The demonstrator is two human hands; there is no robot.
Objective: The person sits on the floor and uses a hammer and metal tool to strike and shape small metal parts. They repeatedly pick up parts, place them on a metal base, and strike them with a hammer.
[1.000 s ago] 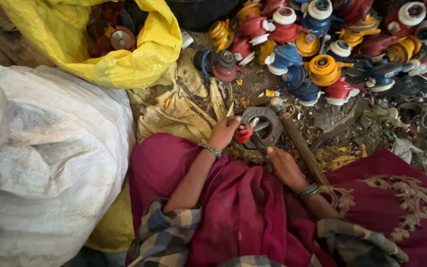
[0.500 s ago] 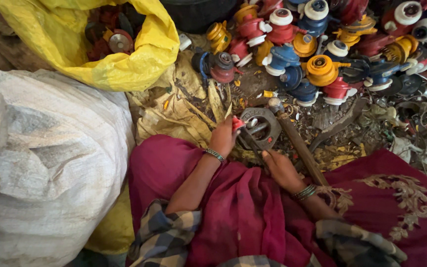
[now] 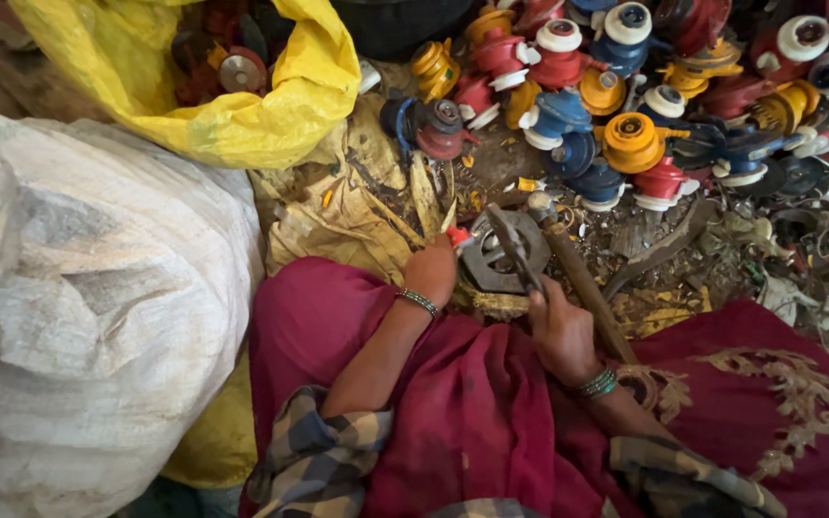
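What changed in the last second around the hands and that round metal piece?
The left hand pulled back off the round grey metal ring, its small red plastic piece now at the ring's left edge. The right hand kept its grip on the thin dark metal tool over the ring. The ring and wooden-handled hammer stayed put.

Dirt floor (image 3: 702,259) strewn with scrap, white woven sack (image 3: 79,317) at 9 o'clock, yellow bag (image 3: 271,115) at 11, heaped coloured plastic parts (image 3: 645,86) at 1.
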